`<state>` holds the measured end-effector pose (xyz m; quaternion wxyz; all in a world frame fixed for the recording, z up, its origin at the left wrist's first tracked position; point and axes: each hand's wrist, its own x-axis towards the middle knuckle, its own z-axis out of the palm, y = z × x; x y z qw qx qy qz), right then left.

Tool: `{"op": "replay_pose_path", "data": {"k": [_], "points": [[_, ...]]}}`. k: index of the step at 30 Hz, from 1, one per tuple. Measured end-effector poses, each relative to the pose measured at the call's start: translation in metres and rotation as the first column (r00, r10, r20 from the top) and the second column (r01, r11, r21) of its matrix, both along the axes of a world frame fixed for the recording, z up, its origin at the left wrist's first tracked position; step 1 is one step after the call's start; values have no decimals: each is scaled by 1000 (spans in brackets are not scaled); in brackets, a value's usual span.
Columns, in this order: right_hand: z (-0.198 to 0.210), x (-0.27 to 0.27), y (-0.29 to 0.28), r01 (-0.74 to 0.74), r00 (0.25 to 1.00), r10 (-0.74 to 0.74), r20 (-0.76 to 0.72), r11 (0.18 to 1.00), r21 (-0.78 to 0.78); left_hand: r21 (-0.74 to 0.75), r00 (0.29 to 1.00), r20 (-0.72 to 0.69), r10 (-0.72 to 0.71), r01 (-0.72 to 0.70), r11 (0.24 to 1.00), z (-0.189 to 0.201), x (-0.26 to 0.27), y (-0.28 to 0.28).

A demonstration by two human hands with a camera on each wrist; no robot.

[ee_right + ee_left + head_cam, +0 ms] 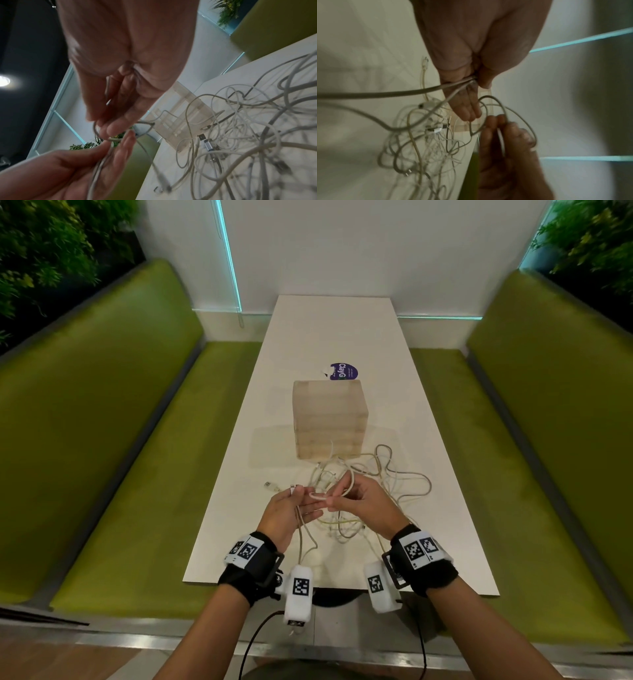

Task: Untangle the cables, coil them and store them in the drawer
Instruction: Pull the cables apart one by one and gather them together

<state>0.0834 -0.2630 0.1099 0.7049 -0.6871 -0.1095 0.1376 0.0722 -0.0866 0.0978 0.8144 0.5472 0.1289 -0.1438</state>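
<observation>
A tangle of white cables [380, 477] lies on the white table [342, 337] just in front of a translucent drawer box [329, 419]. Above the table's near half, my left hand [303, 503] holds one white cable [317, 497], its thumb pressing the strands against the fingers [469, 108]. My right hand [337, 500] pinches a small loop of the same cable [505, 108] between thumb and fingertips [118, 128]. The cable's slack hangs from the left hand towards the table's near edge. In the right wrist view, the tangle [240, 128] holds several plugs beside the box [176, 117].
Green padded benches [102, 440] [548, 440] flank the narrow table. A purple round sticker [343, 371] lies behind the box. A loose USB plug [270, 485] rests left of the tangle. The table's near edge [239, 583] runs just below my wrists.
</observation>
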Motion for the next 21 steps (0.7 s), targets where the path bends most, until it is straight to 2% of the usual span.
{"op": "replay_pose_path", "data": {"k": [3, 6, 14, 16, 18, 21], "points": [[-7, -3, 1, -126, 992, 127, 1, 984, -123, -81, 998, -33, 56, -58, 995, 0, 4, 2], [-11, -5, 0, -158, 987, 163, 1, 954, -253, -96, 997, -36, 68, -71, 993, 1, 7, 3], [-13, -10, 0, -297, 953, 296, -71, 853, -429, -116, 991, -14, 131, -132, 984, -3, 12, 9], [-14, -11, -2, -342, 937, 334, -102, 817, -464, -230, 985, -31, 169, -172, 958, -4, 15, 14], [-18, -12, -6, -370, 924, 360, -130, 752, -546, -362, 969, -77, 237, -248, 899, -2, 18, 21], [-24, -9, -14, -352, 927, 340, -157, 649, -674, -439, 939, -106, 328, -340, 832, -1, 22, 30]]}}
